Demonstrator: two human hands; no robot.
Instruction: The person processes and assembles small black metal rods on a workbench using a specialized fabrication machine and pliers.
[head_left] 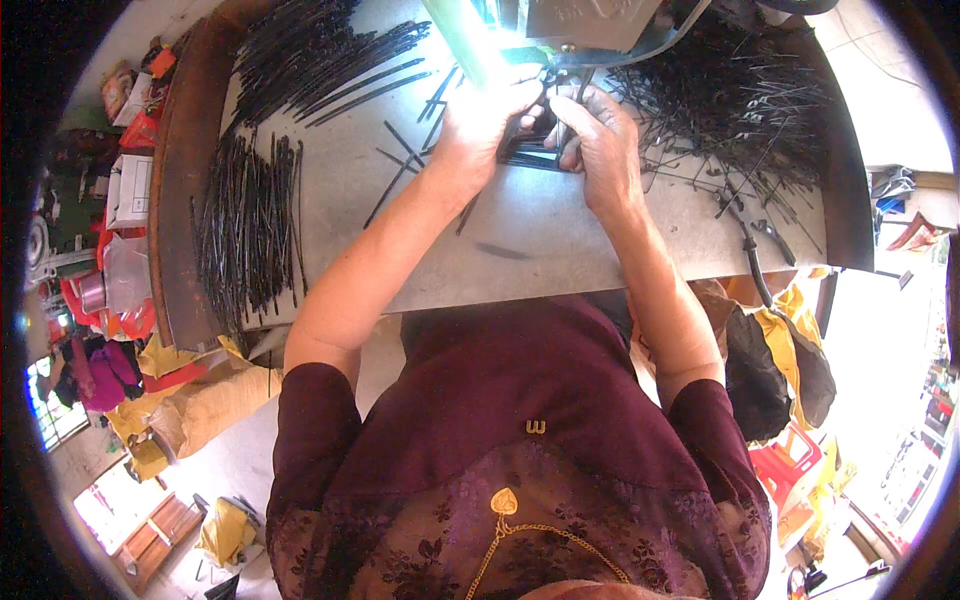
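My left hand (488, 115) and my right hand (603, 135) are close together under a bright lamp at the far middle of the table. The fingers of both are closed in a pinch. A thin dark rod (559, 135) stands between them at the right hand's fingertips. What the left fingers grip is too small and glare-lit to make out. Several black rods (535, 160) lie just below the hands. More loose black strips (402, 155) lie crossed beside my left wrist.
Black strips are bundled in a pile (250, 220) at left and another (320, 60) at far left. A tangled heap of black wires (735, 100) covers the far right. A dark-handled tool (752, 255) lies at the table's (560, 260) right front. A machine housing (585, 22) overhangs the hands.
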